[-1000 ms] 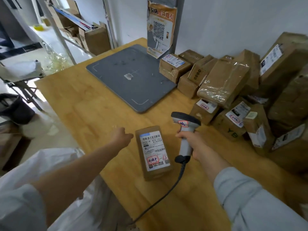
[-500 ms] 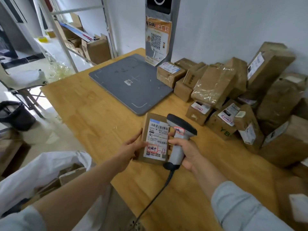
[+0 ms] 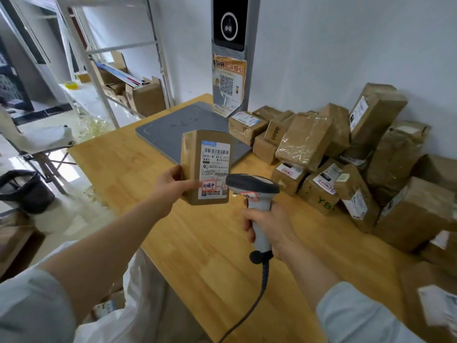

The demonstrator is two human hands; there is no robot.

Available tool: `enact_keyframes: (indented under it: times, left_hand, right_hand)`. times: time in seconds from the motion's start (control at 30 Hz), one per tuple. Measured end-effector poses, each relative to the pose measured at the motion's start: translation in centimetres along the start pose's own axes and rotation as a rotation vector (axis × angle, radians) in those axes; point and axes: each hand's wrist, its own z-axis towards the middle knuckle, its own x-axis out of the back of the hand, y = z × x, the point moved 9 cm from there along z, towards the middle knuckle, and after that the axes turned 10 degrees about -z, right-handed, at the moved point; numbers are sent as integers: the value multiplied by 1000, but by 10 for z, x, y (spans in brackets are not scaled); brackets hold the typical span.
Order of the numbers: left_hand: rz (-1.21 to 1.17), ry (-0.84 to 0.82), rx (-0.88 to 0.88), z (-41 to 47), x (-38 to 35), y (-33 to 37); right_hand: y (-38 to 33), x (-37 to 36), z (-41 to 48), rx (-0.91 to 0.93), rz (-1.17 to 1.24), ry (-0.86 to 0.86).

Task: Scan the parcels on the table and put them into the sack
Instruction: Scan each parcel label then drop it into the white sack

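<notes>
Left hand (image 3: 173, 186) grips a labelled parcel (image 3: 206, 167) upright above the tabletop (image 3: 197, 243); right hand (image 3: 269, 226) clasps a corded scanner (image 3: 254, 194) just beside its label.

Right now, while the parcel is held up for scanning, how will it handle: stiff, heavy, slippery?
Probably stiff: the parcel shows square edges, no sag. Likely light, since the left hand holds it upright by one side. Its taped faces look glossy, so maybe slippery.
</notes>
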Motion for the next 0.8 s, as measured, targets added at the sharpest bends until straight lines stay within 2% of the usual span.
enact_keyframes:
  times: [0.13,0.8]
  left_hand:
    - [40,63,-42,6,12,6]
    - [50,125,-83,3,30,12]
  right_hand:
    - [-2,-2,-7,3,-35,0]
    - [-18,-14,-17,48,-51,-2]
